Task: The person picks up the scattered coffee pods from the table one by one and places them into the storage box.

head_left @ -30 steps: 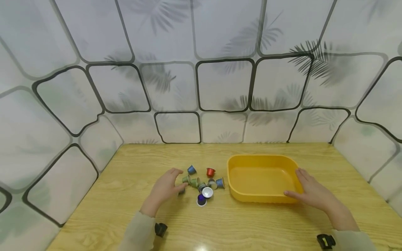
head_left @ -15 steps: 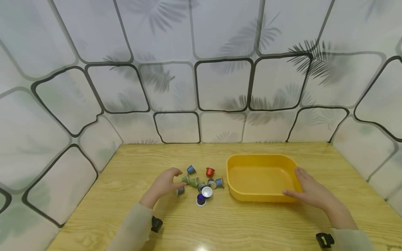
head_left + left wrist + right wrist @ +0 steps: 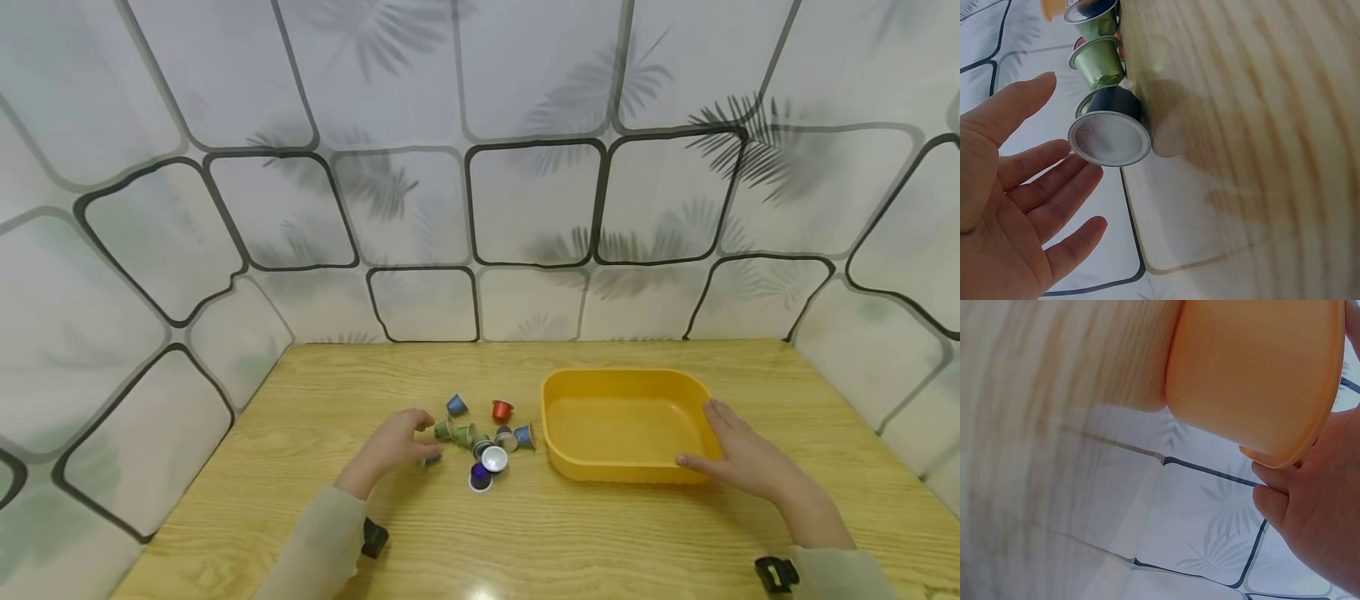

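Note:
My left hand [image 3: 393, 446] reaches in at the left side of a group of coffee capsules, thumb and fingers apart. In the left wrist view, a dark capsule [image 3: 1110, 139] faces the camera with its silver lid, its edge right at my fingertips; my thumb is clear of it. Green capsules [image 3: 465, 436] lie just beyond. My right hand [image 3: 742, 450] holds the right end of a yellow plastic bin [image 3: 622, 425], thumb at the near side and fingers over the rim. The right wrist view shows the bin's outer wall [image 3: 1247, 369], with fingertips curled at its rim.
Around the middle lie a red capsule [image 3: 502, 411], a blue one [image 3: 457, 405], another blue one [image 3: 525, 437] near the bin, a white-lidded one [image 3: 495, 459] and a purple one [image 3: 480, 477]. A patterned curtain [image 3: 532, 208] stands behind the wooden table [image 3: 525, 542].
My left hand first drew back slightly to the left, uncovering the dark capsule, then lowered over it again. My right hand and the bin have stayed in place.

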A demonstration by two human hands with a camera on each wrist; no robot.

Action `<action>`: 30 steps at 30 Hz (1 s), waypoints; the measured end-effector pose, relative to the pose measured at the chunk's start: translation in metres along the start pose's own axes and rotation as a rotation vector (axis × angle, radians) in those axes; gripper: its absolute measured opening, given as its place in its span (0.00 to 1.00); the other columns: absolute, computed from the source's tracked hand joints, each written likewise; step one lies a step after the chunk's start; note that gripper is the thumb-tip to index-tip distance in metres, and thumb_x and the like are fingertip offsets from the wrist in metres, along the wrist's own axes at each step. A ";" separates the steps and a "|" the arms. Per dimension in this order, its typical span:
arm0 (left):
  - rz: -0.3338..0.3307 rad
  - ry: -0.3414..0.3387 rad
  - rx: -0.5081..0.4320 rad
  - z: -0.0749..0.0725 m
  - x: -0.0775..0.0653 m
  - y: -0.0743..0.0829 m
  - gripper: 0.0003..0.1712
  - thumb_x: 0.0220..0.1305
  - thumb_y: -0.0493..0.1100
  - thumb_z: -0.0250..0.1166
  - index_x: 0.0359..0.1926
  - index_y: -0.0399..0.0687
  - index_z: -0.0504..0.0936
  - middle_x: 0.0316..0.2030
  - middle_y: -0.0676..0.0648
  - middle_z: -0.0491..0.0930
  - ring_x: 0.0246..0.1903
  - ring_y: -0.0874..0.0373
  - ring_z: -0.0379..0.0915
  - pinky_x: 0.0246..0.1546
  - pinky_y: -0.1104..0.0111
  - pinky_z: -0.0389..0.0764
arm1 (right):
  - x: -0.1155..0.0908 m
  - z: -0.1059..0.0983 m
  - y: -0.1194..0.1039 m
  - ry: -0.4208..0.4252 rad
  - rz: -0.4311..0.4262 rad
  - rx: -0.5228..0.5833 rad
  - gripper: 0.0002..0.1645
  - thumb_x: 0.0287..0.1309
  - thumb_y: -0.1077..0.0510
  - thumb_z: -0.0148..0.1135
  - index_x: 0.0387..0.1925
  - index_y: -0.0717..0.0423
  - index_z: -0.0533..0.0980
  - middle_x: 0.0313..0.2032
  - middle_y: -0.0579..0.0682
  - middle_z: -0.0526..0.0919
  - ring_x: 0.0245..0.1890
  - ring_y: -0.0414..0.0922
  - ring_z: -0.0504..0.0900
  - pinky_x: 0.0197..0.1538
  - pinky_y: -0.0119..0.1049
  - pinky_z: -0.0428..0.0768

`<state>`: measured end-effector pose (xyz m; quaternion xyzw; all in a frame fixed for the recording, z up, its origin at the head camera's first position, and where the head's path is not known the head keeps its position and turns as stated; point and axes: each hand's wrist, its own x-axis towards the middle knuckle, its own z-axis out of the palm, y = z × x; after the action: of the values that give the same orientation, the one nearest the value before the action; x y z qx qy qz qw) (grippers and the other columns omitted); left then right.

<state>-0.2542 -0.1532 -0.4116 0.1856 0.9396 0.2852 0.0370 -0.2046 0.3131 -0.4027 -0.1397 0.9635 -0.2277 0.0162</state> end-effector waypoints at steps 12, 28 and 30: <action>-0.009 -0.027 0.003 0.004 -0.002 -0.008 0.24 0.47 0.44 0.69 0.43 0.33 0.75 0.40 0.40 0.76 0.42 0.46 0.71 0.42 0.56 0.72 | -0.001 -0.001 -0.002 -0.004 0.000 -0.002 0.59 0.49 0.39 0.59 0.60 0.80 0.43 0.60 0.77 0.43 0.58 0.71 0.45 0.53 0.64 0.50; 0.016 -0.044 0.003 0.006 -0.004 -0.011 0.23 0.46 0.41 0.69 0.42 0.32 0.75 0.37 0.41 0.77 0.38 0.50 0.72 0.41 0.58 0.72 | 0.001 -0.002 -0.001 -0.004 -0.006 0.000 0.58 0.49 0.39 0.59 0.60 0.80 0.43 0.60 0.77 0.43 0.58 0.71 0.45 0.53 0.64 0.50; 0.026 -0.045 0.016 0.006 -0.004 -0.012 0.22 0.46 0.40 0.70 0.41 0.32 0.76 0.33 0.43 0.77 0.33 0.54 0.72 0.38 0.60 0.73 | 0.001 -0.002 -0.001 -0.001 -0.010 0.003 0.58 0.49 0.40 0.59 0.60 0.80 0.43 0.60 0.77 0.43 0.58 0.71 0.45 0.53 0.64 0.50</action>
<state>-0.2530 -0.1605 -0.4233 0.2045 0.9383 0.2739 0.0530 -0.2054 0.3128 -0.4009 -0.1444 0.9625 -0.2292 0.0160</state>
